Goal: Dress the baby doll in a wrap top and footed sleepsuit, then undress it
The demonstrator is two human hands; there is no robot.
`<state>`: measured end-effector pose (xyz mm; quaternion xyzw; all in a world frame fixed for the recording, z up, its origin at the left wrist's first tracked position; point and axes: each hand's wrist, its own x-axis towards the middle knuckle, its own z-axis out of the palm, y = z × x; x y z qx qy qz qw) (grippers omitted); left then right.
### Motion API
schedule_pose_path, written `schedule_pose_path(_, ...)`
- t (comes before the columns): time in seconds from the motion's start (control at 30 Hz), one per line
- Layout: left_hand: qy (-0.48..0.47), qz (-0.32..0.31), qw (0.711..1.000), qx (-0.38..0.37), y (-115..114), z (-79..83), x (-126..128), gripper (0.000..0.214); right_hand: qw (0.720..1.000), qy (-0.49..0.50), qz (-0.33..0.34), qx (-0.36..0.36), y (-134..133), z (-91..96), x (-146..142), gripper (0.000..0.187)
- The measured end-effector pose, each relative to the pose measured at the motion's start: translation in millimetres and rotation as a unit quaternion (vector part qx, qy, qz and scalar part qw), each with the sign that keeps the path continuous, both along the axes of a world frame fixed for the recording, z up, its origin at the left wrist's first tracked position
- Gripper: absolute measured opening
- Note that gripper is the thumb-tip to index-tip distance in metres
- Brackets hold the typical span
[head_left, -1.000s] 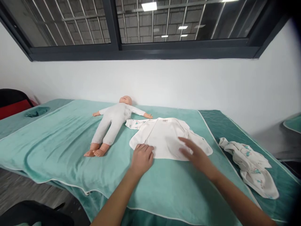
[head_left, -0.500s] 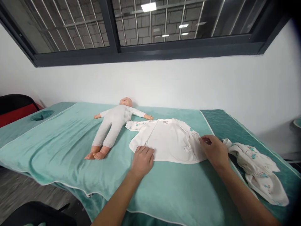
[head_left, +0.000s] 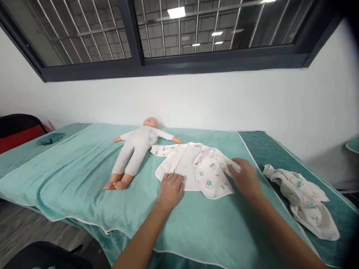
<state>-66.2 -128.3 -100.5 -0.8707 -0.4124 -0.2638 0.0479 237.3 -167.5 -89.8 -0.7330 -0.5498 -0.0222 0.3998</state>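
A white baby shirt [head_left: 187, 175] lies spread on the green blanket, its right front panel showing a teal-and-red print. My left hand [head_left: 171, 190] is closed at the front edge of the other panel, its fingertips on the cloth. My right hand [head_left: 246, 179] pinches the end of the right sleeve [head_left: 228, 162]; part of the cuff is hidden by the fingers. Beside the shirt's left sleeve, a baby doll [head_left: 137, 144] in a white body suit lies on its back with arms spread, one hand close to the shirt's collar.
A crumpled printed white garment [head_left: 305, 198] lies on the darker green cover [head_left: 258, 145] at the right. The light green blanket [head_left: 70, 175] spreads over the bed. A black and red chair [head_left: 22, 130] stands at far left, and a barred window [head_left: 179, 63] is in the wall behind.
The shirt's right front panel has been folded over toward the middle, so its printed outside now shows. My right hand has shifted slightly left and up to the sleeve end. My left hand stays put.
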Motion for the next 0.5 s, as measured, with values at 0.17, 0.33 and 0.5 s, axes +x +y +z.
schedule_pose_path(0.17,-0.013,-0.002,1.0,-0.006,1,-1.6,0,0.019,0.978,0.018,-0.065,-0.199,-6,-16.0,52,0.054)
schedule_pose_path(0.33,-0.016,0.001,1.0,-0.016,1,0.4,-1,0.02,0.973,0.065,0.01,-0.223,8,9.7,59,0.039)
schedule_pose_path(0.5,-0.014,0.004,1.0,-0.025,0,1.8,-1,0.019,0.991,0.072,-0.097,-0.06,30,23.9,102,0.045)
